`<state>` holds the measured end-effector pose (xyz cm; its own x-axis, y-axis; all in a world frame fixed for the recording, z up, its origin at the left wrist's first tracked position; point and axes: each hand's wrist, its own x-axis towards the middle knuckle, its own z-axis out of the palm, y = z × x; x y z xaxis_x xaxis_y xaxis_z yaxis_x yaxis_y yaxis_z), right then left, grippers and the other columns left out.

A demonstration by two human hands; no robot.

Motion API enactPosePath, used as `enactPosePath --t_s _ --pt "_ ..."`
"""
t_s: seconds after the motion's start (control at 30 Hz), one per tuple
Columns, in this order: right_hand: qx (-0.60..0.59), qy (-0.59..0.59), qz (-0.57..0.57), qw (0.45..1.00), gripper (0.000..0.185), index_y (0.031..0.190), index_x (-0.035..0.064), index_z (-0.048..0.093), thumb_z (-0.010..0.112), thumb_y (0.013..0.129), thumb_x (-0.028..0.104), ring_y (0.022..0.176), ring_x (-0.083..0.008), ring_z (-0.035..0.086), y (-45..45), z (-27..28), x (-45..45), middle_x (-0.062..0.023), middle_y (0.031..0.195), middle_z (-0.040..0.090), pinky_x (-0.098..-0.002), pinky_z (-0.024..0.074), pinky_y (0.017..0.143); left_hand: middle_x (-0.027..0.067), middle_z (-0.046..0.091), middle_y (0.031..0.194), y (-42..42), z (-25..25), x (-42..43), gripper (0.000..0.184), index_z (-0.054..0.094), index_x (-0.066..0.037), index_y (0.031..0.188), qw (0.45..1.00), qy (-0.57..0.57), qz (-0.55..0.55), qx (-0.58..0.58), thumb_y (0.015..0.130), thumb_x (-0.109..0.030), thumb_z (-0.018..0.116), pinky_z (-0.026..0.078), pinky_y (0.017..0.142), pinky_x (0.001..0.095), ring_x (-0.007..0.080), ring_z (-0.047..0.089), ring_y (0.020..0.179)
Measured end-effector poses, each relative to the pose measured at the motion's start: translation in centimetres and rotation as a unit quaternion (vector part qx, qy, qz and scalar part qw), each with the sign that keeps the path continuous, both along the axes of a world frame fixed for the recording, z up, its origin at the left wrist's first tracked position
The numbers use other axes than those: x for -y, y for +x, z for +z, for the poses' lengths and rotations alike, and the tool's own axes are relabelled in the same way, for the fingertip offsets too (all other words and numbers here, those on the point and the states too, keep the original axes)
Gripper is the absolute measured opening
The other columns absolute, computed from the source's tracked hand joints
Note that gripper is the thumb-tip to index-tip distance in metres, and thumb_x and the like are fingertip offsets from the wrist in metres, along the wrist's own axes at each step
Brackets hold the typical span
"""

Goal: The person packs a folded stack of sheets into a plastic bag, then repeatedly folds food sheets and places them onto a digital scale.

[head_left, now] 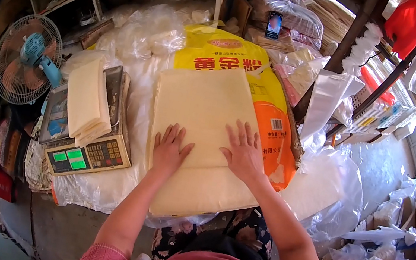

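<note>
A stack of thin cream-coloured sheets (205, 99) lies in front of me, with its upper part over a yellow and orange printed sack (269, 107). My left hand (169, 150) rests flat on the left side of the sheets, fingers spread. On the right side, my right hand (244, 151) also lies flat, its fingers apart. A nearer part of the sheets (203, 192) extends below my hands toward the table's front edge. Neither hand grips anything. What the sheets are made of I cannot tell.
A digital scale (88, 153) stands to the left with a folded bundle of cream sheets (86, 101) on it. Beyond it is a fan (27, 58). A phone (274, 25) leans on bagged stacks at the back. Plastic sheeting (343, 191) spreads to the right.
</note>
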<state>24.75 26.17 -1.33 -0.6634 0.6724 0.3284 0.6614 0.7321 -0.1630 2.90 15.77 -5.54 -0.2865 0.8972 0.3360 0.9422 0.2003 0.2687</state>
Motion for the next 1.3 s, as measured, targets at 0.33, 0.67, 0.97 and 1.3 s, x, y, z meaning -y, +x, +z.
enactPosePath --t_s 0.33,0.67,0.97,1.3 --pt "-0.158 -0.029 -0.035 0.986 0.058 0.137 0.0058 0.041 0.058 0.089 0.033 0.126 -0.0401 0.041 0.7 -0.4 -0.4 -0.0193 0.134 0.047 -0.0497 0.0347 0.103 0.0141 0.052 0.124 1.4 3.0 0.6 0.058 0.048 -0.010 0.133 0.995 -0.067 0.043 -0.052 0.089 -0.048 0.054 0.029 0.102 0.0572 0.0268 0.044 0.124" --pt "-0.416 -0.591 -0.003 0.691 0.042 0.129 -0.0021 0.048 0.061 0.091 0.012 0.080 -0.0102 0.061 -0.6 -2.6 5.4 -0.0064 0.095 0.066 -0.0241 0.0487 0.070 0.0102 0.058 0.122 4.9 4.7 6.9 0.061 0.042 -0.003 0.138 0.789 -0.050 -0.044 0.610 0.082 -0.008 0.067 0.043 0.095 0.0303 0.0186 0.055 0.112" --pt "-0.358 -0.592 0.124 0.712 0.052 0.140 -0.0042 0.034 0.054 0.097 0.018 0.085 -0.0237 0.068 -4.3 8.1 8.5 -0.0159 0.110 0.063 -0.0311 0.0552 0.077 0.0133 0.053 0.130 -8.2 18.5 10.8 0.087 0.019 -0.005 0.149 0.757 0.368 -0.044 0.537 0.075 0.010 0.061 0.050 0.090 0.0297 0.0188 0.058 0.109" --pt "-0.287 -0.630 0.028 0.721 0.041 0.131 -0.0071 0.044 0.052 0.096 0.012 0.083 -0.0242 0.068 0.8 2.3 8.4 -0.0175 0.107 0.063 -0.0307 0.0551 0.076 0.0159 0.052 0.132 -24.2 15.8 11.8 0.079 0.026 0.002 0.146 0.756 0.275 0.109 0.584 0.075 0.010 0.059 0.043 0.096 0.0306 0.0228 0.054 0.115"
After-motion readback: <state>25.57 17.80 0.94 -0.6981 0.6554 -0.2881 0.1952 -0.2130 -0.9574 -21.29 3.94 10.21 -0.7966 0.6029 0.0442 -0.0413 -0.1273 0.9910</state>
